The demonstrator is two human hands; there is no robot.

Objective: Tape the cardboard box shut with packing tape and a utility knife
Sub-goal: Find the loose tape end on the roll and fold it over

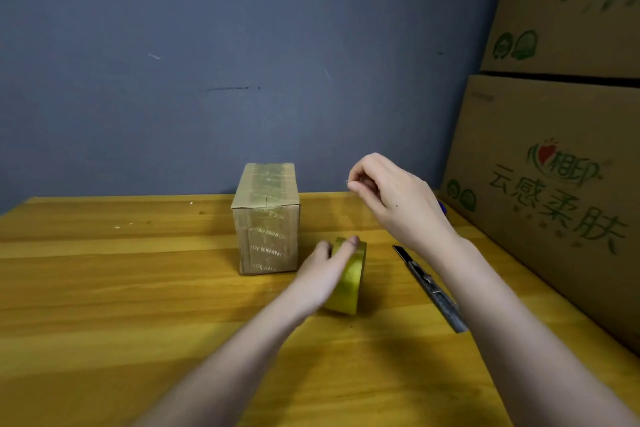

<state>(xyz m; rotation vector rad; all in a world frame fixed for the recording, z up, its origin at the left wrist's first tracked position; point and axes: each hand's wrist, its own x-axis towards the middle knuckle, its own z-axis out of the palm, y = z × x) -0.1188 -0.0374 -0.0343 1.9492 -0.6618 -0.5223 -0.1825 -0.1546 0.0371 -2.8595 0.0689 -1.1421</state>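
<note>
Two hands pulling tape off the roll

Left hand (323,272) grips the tape roll (348,279) standing on edge; right hand (391,198) pinches the free end at 1 o'clock. Cardboard box (266,218) sits at 11, utility knife (429,288) at 3. I'd keep the strip taut.

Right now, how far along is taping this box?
Done: the cardboard box already has tape strips across its top. In hand: the left hand holds the tape roll while the right hand pinches a drawn-out strip. Left: applying it and cutting; the utility knife lies untouched.

Utility knife (429,288) handle partly behind the right forearm; tape roll (349,282) partly behind the left hand (323,274).
</note>
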